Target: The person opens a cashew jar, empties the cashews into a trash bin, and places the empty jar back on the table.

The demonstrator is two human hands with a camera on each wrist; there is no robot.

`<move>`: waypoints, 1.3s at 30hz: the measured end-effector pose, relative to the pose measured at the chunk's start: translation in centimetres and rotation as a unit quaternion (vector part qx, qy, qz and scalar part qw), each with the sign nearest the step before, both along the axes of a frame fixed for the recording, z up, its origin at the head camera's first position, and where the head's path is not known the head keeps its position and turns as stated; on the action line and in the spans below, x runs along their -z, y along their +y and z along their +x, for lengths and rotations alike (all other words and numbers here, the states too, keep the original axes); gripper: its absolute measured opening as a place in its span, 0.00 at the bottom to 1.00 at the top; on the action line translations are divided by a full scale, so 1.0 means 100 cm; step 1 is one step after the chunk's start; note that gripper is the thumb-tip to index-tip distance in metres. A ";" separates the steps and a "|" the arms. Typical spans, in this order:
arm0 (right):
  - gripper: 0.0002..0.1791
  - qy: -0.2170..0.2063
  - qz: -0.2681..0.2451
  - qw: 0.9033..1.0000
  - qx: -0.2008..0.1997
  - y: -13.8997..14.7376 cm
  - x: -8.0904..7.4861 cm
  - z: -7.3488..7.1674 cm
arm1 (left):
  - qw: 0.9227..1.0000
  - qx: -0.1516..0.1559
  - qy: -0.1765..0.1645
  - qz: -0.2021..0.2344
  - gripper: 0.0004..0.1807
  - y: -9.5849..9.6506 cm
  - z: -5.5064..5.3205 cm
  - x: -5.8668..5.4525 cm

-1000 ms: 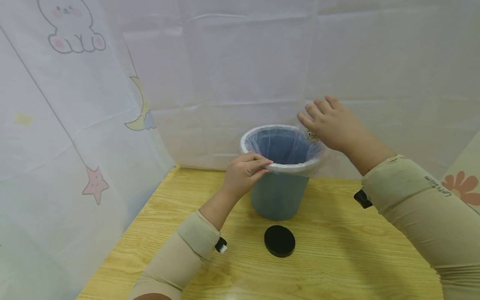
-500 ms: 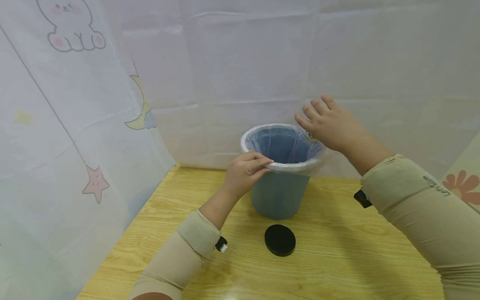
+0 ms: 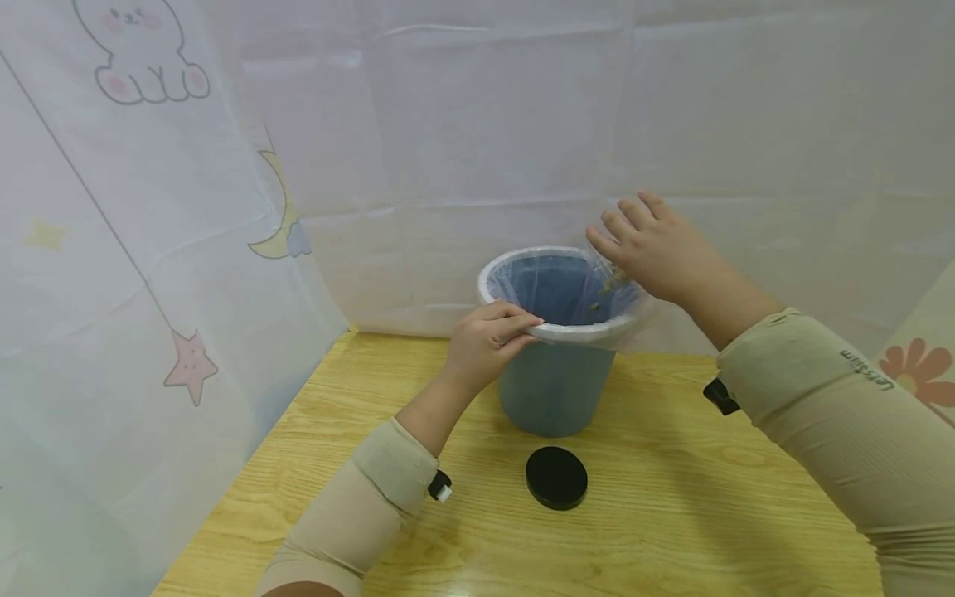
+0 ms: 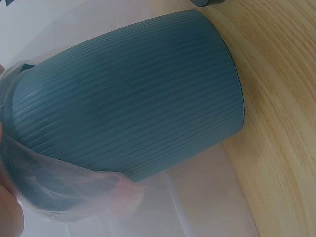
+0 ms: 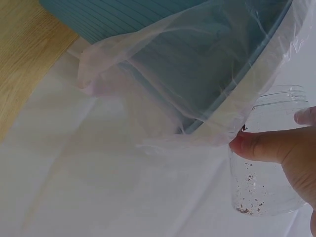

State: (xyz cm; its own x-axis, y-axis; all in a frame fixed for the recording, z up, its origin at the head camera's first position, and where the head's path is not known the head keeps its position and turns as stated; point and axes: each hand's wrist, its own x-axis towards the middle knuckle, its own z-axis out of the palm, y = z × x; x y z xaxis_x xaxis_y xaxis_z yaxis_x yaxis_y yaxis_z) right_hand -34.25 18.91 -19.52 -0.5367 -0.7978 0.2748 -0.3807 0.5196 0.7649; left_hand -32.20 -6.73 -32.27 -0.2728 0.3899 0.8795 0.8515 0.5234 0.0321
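A blue-grey trash can [image 3: 555, 390] stands upright on the table, with a clear bag liner [image 4: 74, 192] folded over its rim. My left hand [image 3: 477, 344] pinches the near left part of that rim, thumb below and fingers on top. Above the right side of the can, my right hand [image 3: 660, 249] grips a clear glass jar [image 5: 266, 187], mostly hidden by the hand in the head view. Brownish bits [image 3: 613, 282] drop from the jar toward the can's inside. A few dark crumbs [image 5: 243, 210] cling to the jar's glass.
A round black lid [image 3: 556, 478] lies on the wood-grain table [image 3: 671, 514] in front of the can. Right behind the can hangs a pale cloth backdrop [image 3: 462, 149], and another printed sheet [image 3: 127, 274] hangs on the left.
Brownish bits now show falling below my right hand, where none were visible in the air before. My right hand shifted slightly left early on; my left hand stays at the rim.
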 end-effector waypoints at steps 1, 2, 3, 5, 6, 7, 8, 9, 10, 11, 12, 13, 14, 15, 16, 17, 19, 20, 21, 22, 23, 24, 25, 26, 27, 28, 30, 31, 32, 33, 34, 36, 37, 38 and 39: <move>0.40 0.000 -0.001 1.000 0.000 0.000 0.000 0.000 | 1.000 0.000 0.000 0.000 0.12 0.000 0.000 0.000; 0.40 0.000 -0.004 1.000 -0.001 0.000 0.000 0.000 | 1.000 0.000 -0.001 0.000 0.12 0.000 0.000 0.000; 0.40 -0.001 -0.007 1.000 -0.002 0.001 0.001 -0.001 | 1.000 0.000 -0.001 0.000 0.12 0.000 0.000 0.000; 0.39 -0.003 -0.013 1.000 -0.004 0.001 0.001 -0.001 | 1.000 0.000 -0.001 0.001 0.12 0.000 0.000 0.000; 0.39 -0.004 -0.015 1.000 -0.003 0.001 0.001 -0.002 | 1.000 0.000 0.000 0.001 0.12 0.000 0.000 0.000; 0.39 -0.006 -0.016 1.000 -0.002 0.001 0.002 -0.002 | 1.000 -0.001 0.000 0.000 0.12 0.000 0.000 0.000; 0.39 -0.007 -0.019 1.000 -0.002 0.001 0.002 -0.002 | 1.000 -0.001 0.000 0.000 0.12 0.000 0.000 0.000; 0.38 -0.007 -0.021 1.000 -0.001 0.001 0.002 -0.003 | 1.000 -0.002 -0.001 -0.001 0.12 -0.001 0.000 0.000; 0.38 -0.008 -0.022 1.000 0.000 0.001 0.002 -0.003 | 1.000 -0.003 -0.001 -0.001 0.12 -0.001 0.000 0.000; 0.38 -0.008 -0.023 1.000 0.001 0.001 0.001 -0.003 | 1.000 -0.004 -0.002 -0.002 0.12 -0.001 0.000 0.000; 0.38 -0.008 -0.024 1.000 0.001 0.001 0.001 -0.003 | 1.000 -0.004 -0.003 -0.002 0.12 -0.001 0.000 0.000; 0.38 -0.008 -0.025 1.000 0.000 0.001 0.001 -0.003 | 1.000 -0.005 -0.004 -0.002 0.12 0.000 0.000 0.000; 0.38 -0.007 -0.025 1.000 -0.001 0.001 0.001 -0.003 | 1.000 -0.005 -0.004 -0.003 0.12 0.000 0.001 -0.001; 0.38 -0.008 -0.025 1.000 -0.002 0.001 0.001 -0.003 | 1.000 -0.004 -0.005 -0.002 0.12 0.000 0.001 -0.001; 0.38 -0.007 -0.024 1.000 -0.003 0.001 0.000 -0.003 | 1.000 -0.004 -0.005 -0.002 0.12 0.000 0.001 -0.001; 0.38 -0.006 -0.022 1.000 -0.005 0.000 0.000 -0.003 | 1.000 -0.004 -0.005 -0.002 0.12 0.000 0.001 -0.001; 0.39 -0.005 -0.018 1.000 -0.008 0.000 0.000 -0.003 | 1.000 -0.004 -0.005 -0.001 0.12 0.000 0.001 -0.001; 0.39 -0.004 -0.015 1.000 -0.009 0.000 0.000 -0.002 | 1.000 -0.005 -0.004 -0.001 0.12 0.000 0.001 -0.001; 0.39 -0.005 -0.012 1.000 -0.009 0.000 0.000 -0.002 | 1.000 -0.005 -0.004 -0.001 0.12 0.000 0.001 -0.001; 0.40 -0.005 -0.008 1.000 -0.008 -0.001 0.000 -0.002 | 1.000 -0.005 -0.003 -0.001 0.12 0.000 0.001 -0.001; 0.40 -0.006 -0.004 1.000 -0.007 -0.001 0.000 -0.001 | 1.000 -0.005 -0.003 -0.001 0.12 0.000 0.001 -0.001; 0.41 -0.006 0.000 1.000 -0.005 -0.001 -0.001 -0.001 | 1.000 -0.005 -0.003 -0.001 0.12 0.000 0.001 -0.001; 0.41 -0.007 0.005 1.000 -0.004 -0.002 -0.001 0.000 | 1.000 -0.004 -0.003 -0.001 0.12 0.000 0.001 -0.001; 0.42 -0.006 0.009 1.000 -0.003 -0.002 -0.001 0.001 | 1.000 -0.004 -0.003 0.000 0.12 0.000 0.001 -0.001; 0.42 -0.008 0.014 1.000 -0.001 -0.003 -0.002 0.001 | 1.000 -0.004 -0.003 -0.001 0.12 0.000 0.001 -0.001; 0.42 -0.009 0.017 1.000 0.000 -0.004 -0.002 0.002 | 1.000 -0.004 -0.003 -0.001 0.12 0.000 0.001 -0.001; 0.42 -0.010 0.023 1.000 0.002 -0.005 -0.003 0.002 | 1.000 -0.004 -0.002 -0.001 0.12 0.000 0.001 -0.001; 0.42 -0.010 0.027 1.000 0.003 -0.005 -0.003 0.003 | 1.000 -0.004 -0.002 -0.001 0.12 0.000 0.001 -0.001; 0.43 -0.011 0.030 0.999 0.004 -0.006 -0.003 0.003 | 1.000 -0.004 -0.002 -0.001 0.12 0.000 0.001 -0.001; 0.43 -0.013 0.033 0.999 0.004 -0.006 -0.003 0.003 | 1.000 -0.004 -0.003 -0.001 0.12 0.000 0.001 -0.001; 0.43 -0.013 0.036 0.999 0.003 -0.007 -0.003 0.003 | 1.000 -0.003 -0.002 -0.001 0.12 0.000 0.000 0.000; 0.43 -0.011 0.042 0.999 0.002 -0.007 -0.003 0.002 | 1.000 -0.001 -0.003 0.000 0.12 0.001 0.000 0.000; 0.44 -0.009 0.043 0.999 -0.001 -0.007 -0.003 0.002 | 1.000 -0.001 -0.003 0.000 0.12 0.001 0.000 0.000; 0.44 -0.009 0.044 0.999 -0.004 -0.008 -0.003 0.002 | 1.000 0.000 -0.003 0.000 0.12 0.000 0.000 0.000; 0.44 -0.007 0.045 0.999 -0.007 -0.008 -0.002 0.001 | 1.000 0.000 -0.002 0.001 0.12 0.000 0.000 0.000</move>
State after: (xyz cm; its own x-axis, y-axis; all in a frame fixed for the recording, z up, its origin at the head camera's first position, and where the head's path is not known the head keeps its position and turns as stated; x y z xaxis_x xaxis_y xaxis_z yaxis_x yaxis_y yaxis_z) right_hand -34.14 18.12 -19.30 -0.5281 -0.8265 0.1948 -0.3982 0.4436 0.8029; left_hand -32.22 -6.68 -32.29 -0.2768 0.3890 0.8787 0.8515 0.5231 0.0366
